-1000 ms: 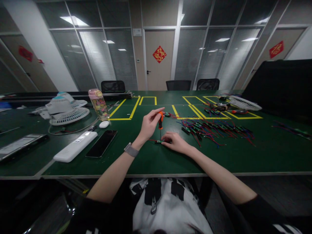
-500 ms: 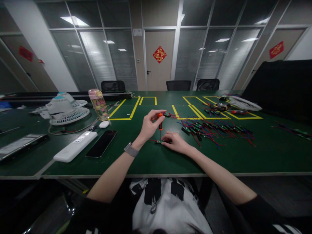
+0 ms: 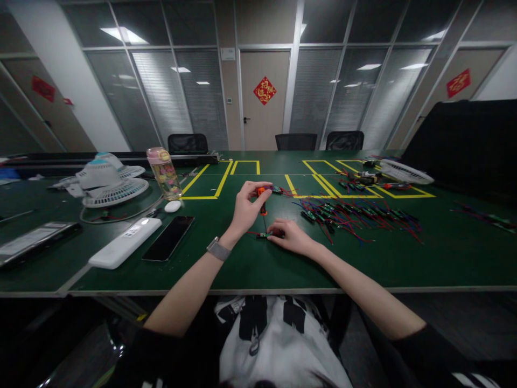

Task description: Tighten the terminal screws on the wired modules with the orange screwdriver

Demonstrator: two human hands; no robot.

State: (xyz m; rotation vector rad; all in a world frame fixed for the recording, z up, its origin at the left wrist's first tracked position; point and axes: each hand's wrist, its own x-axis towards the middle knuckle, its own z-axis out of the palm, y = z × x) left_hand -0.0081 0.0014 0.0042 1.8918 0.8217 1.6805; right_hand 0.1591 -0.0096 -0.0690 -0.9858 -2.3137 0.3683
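Note:
My left hand (image 3: 247,207) is closed around the orange and black handle of a screwdriver (image 3: 263,209). Its thin shaft points down, slightly tilted, with the tip at a small green circuit board (image 3: 262,235) on the table. My right hand (image 3: 291,236) rests on the table and pinches the board's right end between its fingers. Red wire sticks out from the board's left side. Just beyond my left hand lies another small board (image 3: 277,189) with red and blue wires.
Several wired boards (image 3: 359,213) lie in a heap to the right. On the left are a phone (image 3: 168,238), a white power strip (image 3: 125,243), a bottle (image 3: 165,173) and white fans (image 3: 115,188). A second screwdriver (image 3: 398,186) lies at the far right. Yellow tape marks the green table (image 3: 226,272).
The screwdriver's handle has tipped a little to the left, and my left hand has shifted slightly with it. My right hand and the board stay in place.

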